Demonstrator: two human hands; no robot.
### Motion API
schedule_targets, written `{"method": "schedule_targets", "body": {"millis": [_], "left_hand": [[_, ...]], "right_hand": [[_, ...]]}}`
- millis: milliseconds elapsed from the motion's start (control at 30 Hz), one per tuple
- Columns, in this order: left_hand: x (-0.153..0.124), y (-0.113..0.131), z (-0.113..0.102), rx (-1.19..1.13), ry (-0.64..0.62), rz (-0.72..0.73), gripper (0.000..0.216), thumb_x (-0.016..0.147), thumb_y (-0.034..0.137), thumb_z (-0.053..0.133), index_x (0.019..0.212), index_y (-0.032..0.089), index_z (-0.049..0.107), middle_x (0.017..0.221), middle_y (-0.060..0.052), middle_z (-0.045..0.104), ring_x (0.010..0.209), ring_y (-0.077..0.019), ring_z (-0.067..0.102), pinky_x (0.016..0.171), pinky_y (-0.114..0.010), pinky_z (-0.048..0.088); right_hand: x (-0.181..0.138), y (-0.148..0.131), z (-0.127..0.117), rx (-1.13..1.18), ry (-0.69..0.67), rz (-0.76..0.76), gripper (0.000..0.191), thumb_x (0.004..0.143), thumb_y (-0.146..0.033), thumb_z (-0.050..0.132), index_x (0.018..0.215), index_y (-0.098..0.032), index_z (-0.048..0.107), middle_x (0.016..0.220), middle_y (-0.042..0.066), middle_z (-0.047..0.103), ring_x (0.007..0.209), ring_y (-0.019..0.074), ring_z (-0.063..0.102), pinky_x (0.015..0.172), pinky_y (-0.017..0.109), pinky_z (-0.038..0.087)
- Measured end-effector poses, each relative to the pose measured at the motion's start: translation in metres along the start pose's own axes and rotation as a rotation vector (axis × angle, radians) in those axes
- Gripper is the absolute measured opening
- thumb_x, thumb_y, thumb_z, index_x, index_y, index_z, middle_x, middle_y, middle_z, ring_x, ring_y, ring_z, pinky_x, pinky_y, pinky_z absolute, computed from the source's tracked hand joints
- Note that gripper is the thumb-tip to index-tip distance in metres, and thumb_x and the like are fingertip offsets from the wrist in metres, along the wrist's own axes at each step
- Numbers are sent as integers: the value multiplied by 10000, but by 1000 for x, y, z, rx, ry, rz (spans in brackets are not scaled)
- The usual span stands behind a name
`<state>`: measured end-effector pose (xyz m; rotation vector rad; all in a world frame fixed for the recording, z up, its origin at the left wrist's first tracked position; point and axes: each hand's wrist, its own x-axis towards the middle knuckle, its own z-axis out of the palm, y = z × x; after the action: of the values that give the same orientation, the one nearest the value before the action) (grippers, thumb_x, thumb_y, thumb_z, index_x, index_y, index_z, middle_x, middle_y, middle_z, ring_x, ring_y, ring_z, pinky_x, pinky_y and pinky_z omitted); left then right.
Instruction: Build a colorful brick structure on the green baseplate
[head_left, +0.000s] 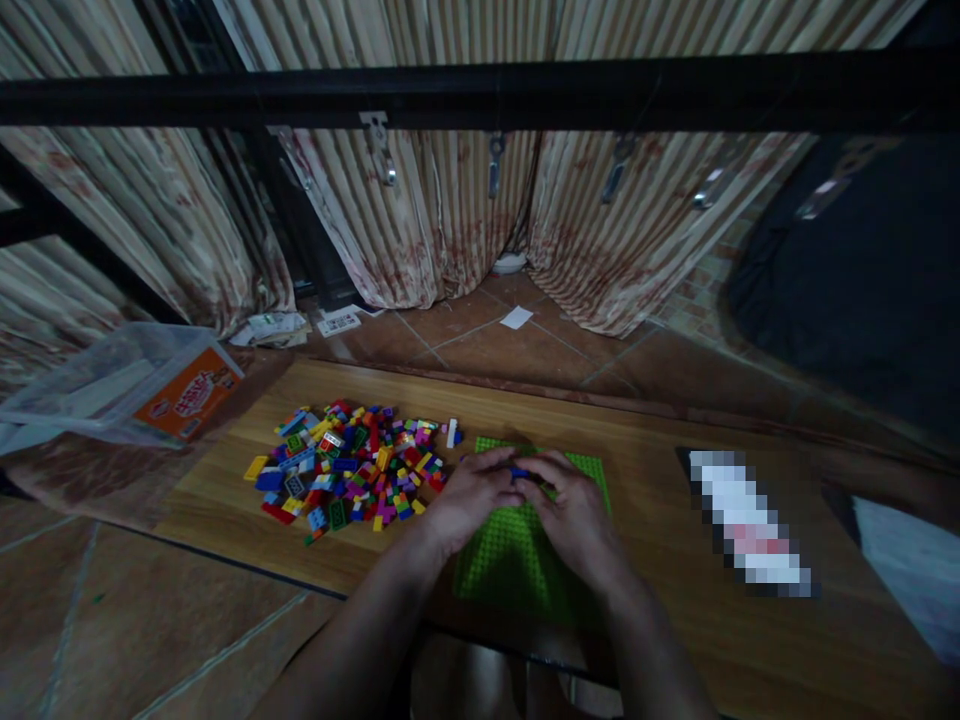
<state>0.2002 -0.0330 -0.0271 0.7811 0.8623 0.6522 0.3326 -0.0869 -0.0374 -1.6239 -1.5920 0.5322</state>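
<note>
Over green baseplate (501,572), blue brick (519,473) in pinch of left hand (469,497) and right hand (574,512).

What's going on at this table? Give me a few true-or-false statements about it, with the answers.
1. The left hand and right hand meet over the green baseplate. True.
2. The hands pinch a small blue brick between them. True.
3. The pile of loose bricks lies to the right of the hands. False: it lies to their left.
4. The clear plastic box stands on the baseplate. False: it lies at the far left, well away from the baseplate.
5. The table has a wooden top. True.
</note>
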Motion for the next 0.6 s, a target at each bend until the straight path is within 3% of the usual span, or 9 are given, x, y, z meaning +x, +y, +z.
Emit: {"method": "schedule_targets", "body": {"millis": [133,300,433,600], "left_hand": [[6,1,-2,261,36,44,394,832,181,573,1220,108,567,1005,-116,682,844,-180,661,836,-357,528],[11,4,-11,912,224,384,341,868,150,471,1174,161,620,1176,-97,643,1113,-209,584,1037,-376,426],[6,1,-10,1241,190,494,391,849,101,458,1199,182,615,1193,-76,629,1156,-207,540,1060,-365,410],[4,-13,-5,1428,129,594,403,848,92,445,1212,174,597,1208,-61,612,1153,-215,510,1041,-365,425]], "right_hand": [[-2,11,-15,-23,21,30,191,886,-278,522,992,-226,672,978,44,653,923,180,614,829,315,467],[-8,34,-34,-91,109,187,211,866,-326,531,976,-215,673,1002,55,664,899,200,622,822,344,465],[-10,42,-33,-142,35,224,196,854,-303,536,944,-226,693,971,47,682,910,207,626,860,366,454],[-8,44,-24,-153,-15,177,177,847,-280,565,935,-234,711,958,47,669,928,202,604,880,363,451]]}}
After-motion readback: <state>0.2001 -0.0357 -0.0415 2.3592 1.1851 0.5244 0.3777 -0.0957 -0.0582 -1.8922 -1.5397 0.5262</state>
